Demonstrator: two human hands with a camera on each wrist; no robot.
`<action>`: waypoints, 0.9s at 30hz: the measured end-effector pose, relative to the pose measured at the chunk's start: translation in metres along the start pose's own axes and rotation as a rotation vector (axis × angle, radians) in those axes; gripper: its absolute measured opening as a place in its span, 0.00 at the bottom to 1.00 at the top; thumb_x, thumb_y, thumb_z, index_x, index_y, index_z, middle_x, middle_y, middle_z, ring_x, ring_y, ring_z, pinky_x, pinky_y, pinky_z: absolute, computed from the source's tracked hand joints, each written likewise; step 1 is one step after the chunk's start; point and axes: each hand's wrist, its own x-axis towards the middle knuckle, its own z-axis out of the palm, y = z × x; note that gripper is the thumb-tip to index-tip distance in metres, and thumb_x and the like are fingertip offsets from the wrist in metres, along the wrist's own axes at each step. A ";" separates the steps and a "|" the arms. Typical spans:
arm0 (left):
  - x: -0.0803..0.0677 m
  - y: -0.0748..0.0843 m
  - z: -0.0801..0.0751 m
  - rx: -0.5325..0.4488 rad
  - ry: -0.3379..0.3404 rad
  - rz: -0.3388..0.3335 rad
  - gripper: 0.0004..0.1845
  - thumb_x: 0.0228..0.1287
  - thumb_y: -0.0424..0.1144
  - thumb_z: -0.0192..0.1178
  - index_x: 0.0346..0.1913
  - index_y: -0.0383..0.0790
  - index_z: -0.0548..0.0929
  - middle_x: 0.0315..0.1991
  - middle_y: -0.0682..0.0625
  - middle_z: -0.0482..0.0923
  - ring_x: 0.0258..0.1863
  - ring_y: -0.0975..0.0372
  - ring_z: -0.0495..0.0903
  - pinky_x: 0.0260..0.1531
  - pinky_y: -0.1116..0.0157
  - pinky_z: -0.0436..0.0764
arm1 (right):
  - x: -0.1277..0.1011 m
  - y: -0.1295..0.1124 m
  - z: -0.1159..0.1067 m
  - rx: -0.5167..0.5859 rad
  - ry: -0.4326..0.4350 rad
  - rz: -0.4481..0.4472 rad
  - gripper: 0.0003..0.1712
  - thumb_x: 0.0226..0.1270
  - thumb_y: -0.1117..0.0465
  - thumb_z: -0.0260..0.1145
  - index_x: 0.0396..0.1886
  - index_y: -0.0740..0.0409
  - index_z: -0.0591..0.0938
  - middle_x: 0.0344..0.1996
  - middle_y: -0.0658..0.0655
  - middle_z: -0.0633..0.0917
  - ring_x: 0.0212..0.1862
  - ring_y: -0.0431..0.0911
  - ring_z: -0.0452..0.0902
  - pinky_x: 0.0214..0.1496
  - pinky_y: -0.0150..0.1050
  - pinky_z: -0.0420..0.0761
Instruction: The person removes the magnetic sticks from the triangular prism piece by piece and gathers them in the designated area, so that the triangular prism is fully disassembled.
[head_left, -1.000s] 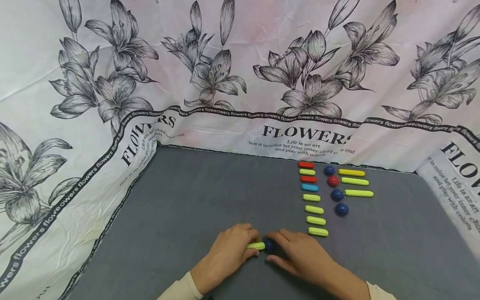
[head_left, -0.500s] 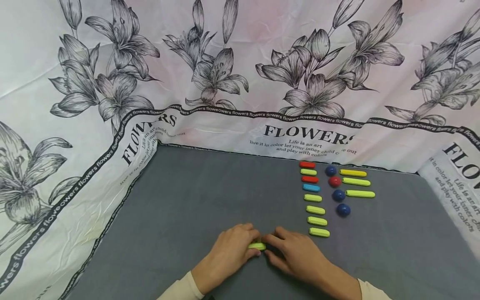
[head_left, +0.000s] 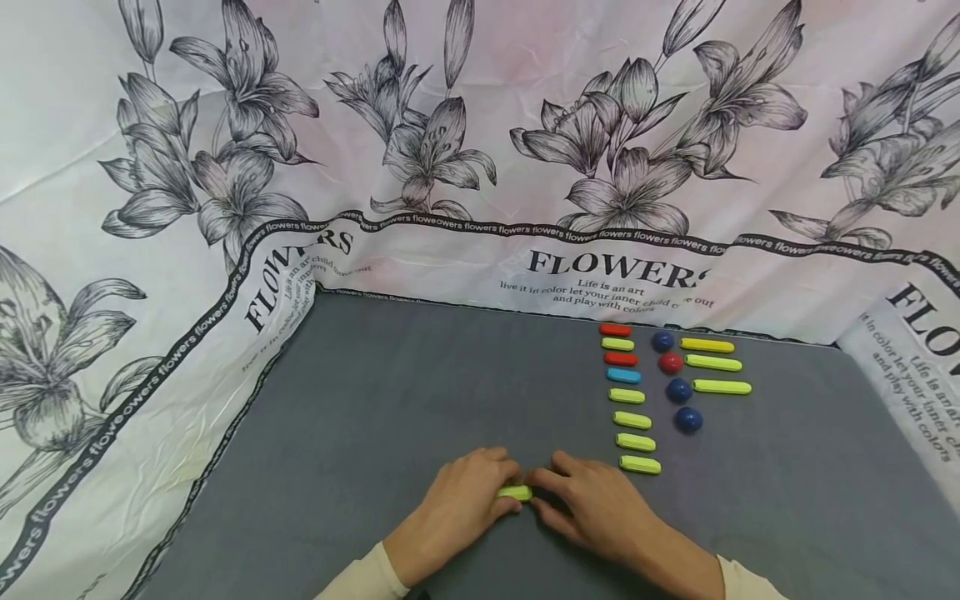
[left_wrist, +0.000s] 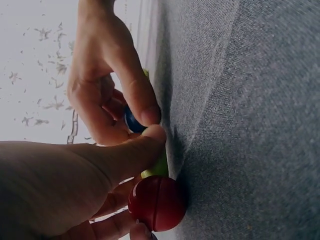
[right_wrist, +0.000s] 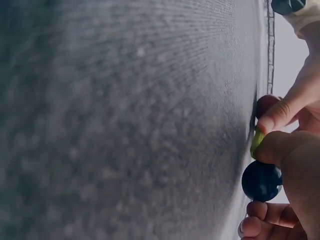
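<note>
Near the front of the grey table, my left hand pinches a short yellow-green toy rod between thumb and fingers. A red ball with a seam sits at the rod's left end, under my left palm; the head view hides it. Facing it, my right hand curls its thumb and fingers round a blue ball at the rod's right end. That ball is covered by the hand in the head view. The fingertips of both hands nearly meet over the rod.
To the right stands a column of short rods, mostly yellow-green, with red and blue ones. Beside it are several balls, among them a red ball and a blue ball, then longer yellow and yellow-green rods. Flower-printed cloth borders the table.
My right hand has shifted slightly left and closed in on the rod's right end, covering the blue ball that showed a second ago. My left hand has stayed nearly still.
</note>
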 end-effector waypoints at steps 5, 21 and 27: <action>-0.002 -0.001 0.001 0.021 0.011 0.000 0.11 0.58 0.49 0.78 0.39 0.52 0.88 0.30 0.63 0.73 0.27 0.72 0.69 0.25 0.69 0.74 | -0.005 0.003 -0.009 -0.028 0.020 0.063 0.11 0.67 0.47 0.77 0.46 0.37 0.87 0.29 0.37 0.68 0.23 0.30 0.56 0.24 0.29 0.62; -0.003 -0.003 0.002 -0.066 0.022 0.010 0.10 0.59 0.47 0.78 0.40 0.52 0.90 0.35 0.62 0.80 0.31 0.72 0.76 0.31 0.69 0.79 | -0.060 0.055 -0.063 -0.042 0.066 0.505 0.23 0.66 0.50 0.79 0.55 0.47 0.79 0.39 0.45 0.85 0.27 0.34 0.71 0.24 0.36 0.71; -0.003 -0.001 0.002 -0.082 -0.004 0.023 0.08 0.62 0.46 0.77 0.42 0.52 0.90 0.37 0.62 0.80 0.34 0.72 0.77 0.33 0.69 0.80 | -0.082 0.076 -0.075 -0.036 0.058 0.628 0.26 0.68 0.49 0.77 0.57 0.56 0.78 0.38 0.51 0.84 0.27 0.40 0.68 0.25 0.39 0.67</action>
